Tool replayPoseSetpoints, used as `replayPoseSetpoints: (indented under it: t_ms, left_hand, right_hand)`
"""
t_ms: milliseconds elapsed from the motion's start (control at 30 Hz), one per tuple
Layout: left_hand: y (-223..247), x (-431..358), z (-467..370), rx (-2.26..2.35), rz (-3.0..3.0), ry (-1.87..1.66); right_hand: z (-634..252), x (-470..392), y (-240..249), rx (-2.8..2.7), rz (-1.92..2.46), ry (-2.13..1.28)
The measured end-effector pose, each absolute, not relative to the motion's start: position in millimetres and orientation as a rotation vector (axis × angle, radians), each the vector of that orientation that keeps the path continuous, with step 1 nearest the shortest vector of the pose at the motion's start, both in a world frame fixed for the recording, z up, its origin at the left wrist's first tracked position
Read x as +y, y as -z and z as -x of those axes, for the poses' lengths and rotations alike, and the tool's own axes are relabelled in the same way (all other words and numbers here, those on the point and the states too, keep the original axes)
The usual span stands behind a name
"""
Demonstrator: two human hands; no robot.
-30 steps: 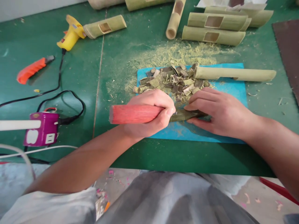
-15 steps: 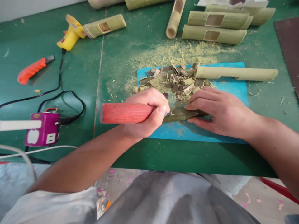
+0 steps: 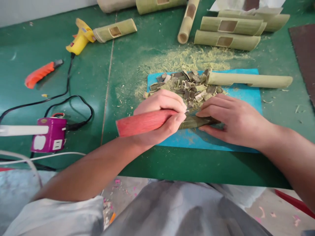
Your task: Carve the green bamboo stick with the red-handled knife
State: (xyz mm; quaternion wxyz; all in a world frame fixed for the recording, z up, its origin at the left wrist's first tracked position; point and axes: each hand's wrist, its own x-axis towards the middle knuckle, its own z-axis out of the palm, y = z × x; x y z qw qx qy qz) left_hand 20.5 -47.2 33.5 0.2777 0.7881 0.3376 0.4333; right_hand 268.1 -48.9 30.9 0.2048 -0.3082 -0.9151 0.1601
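The person's left hand (image 3: 161, 101) is closed around the thick handle of a red-handled tool (image 3: 140, 124), whose butt end points left; its working end is mostly hidden by the fingers. The right hand (image 3: 233, 119) grips a dark green strip (image 3: 193, 122) between thumb and fingertips, holding it low over the near part of a blue sheet (image 3: 216, 144) — the strip's left end lies right beside the left hand.

The blue sheet lies on a green desk (image 3: 137, 168). Just beyond the hands, a heap of dark and pale chips (image 3: 189, 87) covers the sheet's far left part, with a pale bamboo tube (image 3: 268, 80) lying beside it and reaching past the sheet's right edge. Yellowish dust (image 3: 192, 59) is scattered behind.

Farther back lie more bamboo tubes (image 3: 231, 24) with rectangular openings. On the left side of the desk are a yellow corded tool (image 3: 80, 42), its front end touching a short bamboo tube (image 3: 118, 30), an orange-handled cutter (image 3: 39, 76) and a purple socket box (image 3: 49, 135).
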Motion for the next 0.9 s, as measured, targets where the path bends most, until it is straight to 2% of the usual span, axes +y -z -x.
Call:
replayPoseSetpoints:
  t_ms: [100,267,433,733,900]
  left_hand:
    - [-39.0,-48.2,-21.2,0.928,-2.095,-1.31]
    - [-36.0,-50.7,-16.3,0.851,-1.993,-1.316]
    - [-27.5,-49.5,-15.2,0.791,-1.884,-1.304]
    - [-33.7,-48.1,-15.5,0.849,-2.128,-1.351]
    - [-34.3,-34.7,-2.1,0.819,-2.214,-1.334]
  right_hand:
    - [-268.6,-51.1,-37.5,-2.518,0.9,-0.391]
    - [-261.2,-58.3,-62.8,-2.45,0.819,-0.135]
    - [-233.2,-67.6,-83.2,-2.454,0.782,-0.18]
    - [-191.1,-66.6,-70.5,-2.331,0.98,-0.03]
    - [-206.5,-55.0,-69.6,-2.111,1.021,-0.131]
